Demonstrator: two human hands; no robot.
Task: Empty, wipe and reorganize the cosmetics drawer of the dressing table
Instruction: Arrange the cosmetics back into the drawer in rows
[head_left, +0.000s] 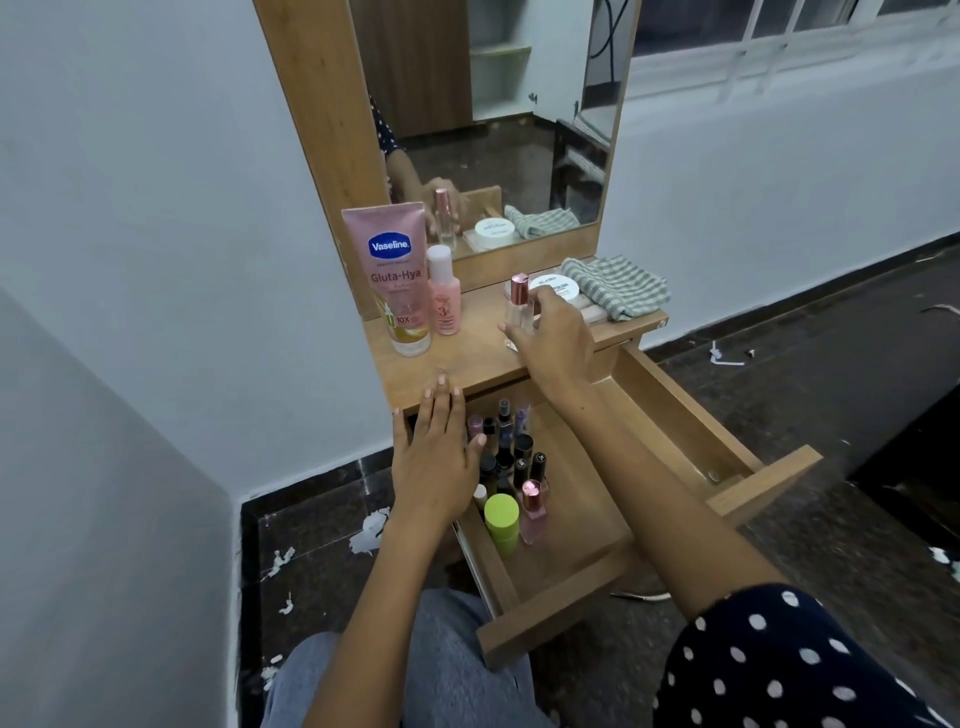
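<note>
Vaseline tube (396, 270): pink, blue logo. Small bottle (444, 296): pink, white cap. Cloth (613, 287): grey-white stripes. Jar (554, 289): white. Drawer (670, 415): light wood. Sleeve (795, 670): dark, white polka dots. Tub (502, 522): lime green. Trousers (447, 670): grey.

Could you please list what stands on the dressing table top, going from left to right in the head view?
Vaseline tube → pink bottle → clear perfume bottle, in the right hand's grip → white jar → striped cloth.
</note>
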